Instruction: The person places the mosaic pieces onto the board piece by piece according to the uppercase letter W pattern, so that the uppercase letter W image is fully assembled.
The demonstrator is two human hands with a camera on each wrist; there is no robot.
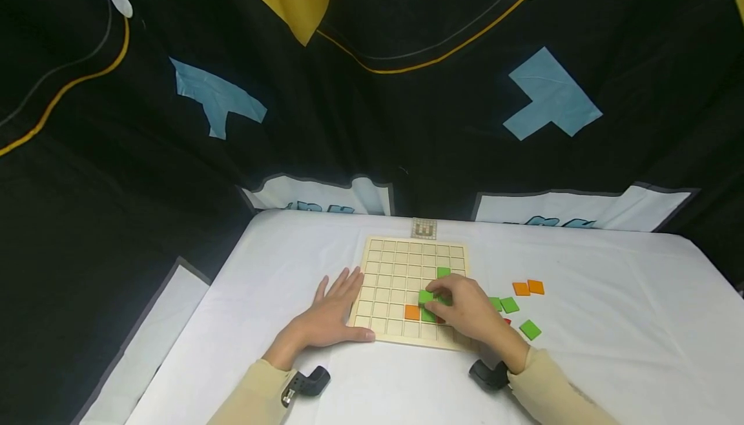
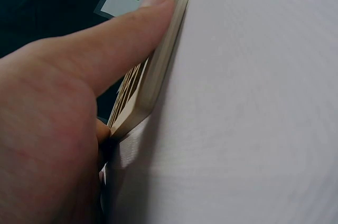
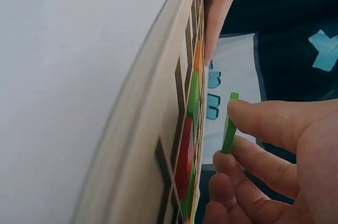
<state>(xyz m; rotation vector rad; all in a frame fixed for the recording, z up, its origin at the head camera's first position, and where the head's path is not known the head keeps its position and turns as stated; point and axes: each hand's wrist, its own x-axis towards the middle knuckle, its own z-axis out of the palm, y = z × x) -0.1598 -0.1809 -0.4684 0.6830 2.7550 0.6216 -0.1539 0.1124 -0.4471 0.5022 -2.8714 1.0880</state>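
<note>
A pale wooden grid board (image 1: 383, 283) lies on the white table. My left hand (image 1: 328, 315) rests at its left edge, fingers spread, thumb along the near left corner. My right hand (image 1: 471, 305) pinches a green square tile (image 3: 230, 123) between thumb and fingertips, held just above the board. Set in the grid are an orange tile (image 1: 412, 312), a green tile (image 1: 428, 316) beside it, a red tile (image 3: 185, 152) and another green tile (image 1: 444, 272) farther back. My right hand partly covers the tiles beneath it.
Right of the board lie two orange tiles (image 1: 529, 288), several loose green tiles (image 1: 530, 329) and a red tile (image 1: 507, 321) mostly behind my wrist. A small patterned square (image 1: 423, 228) sits past the board's far edge. Dark cloth (image 1: 407, 121) hangs behind the table.
</note>
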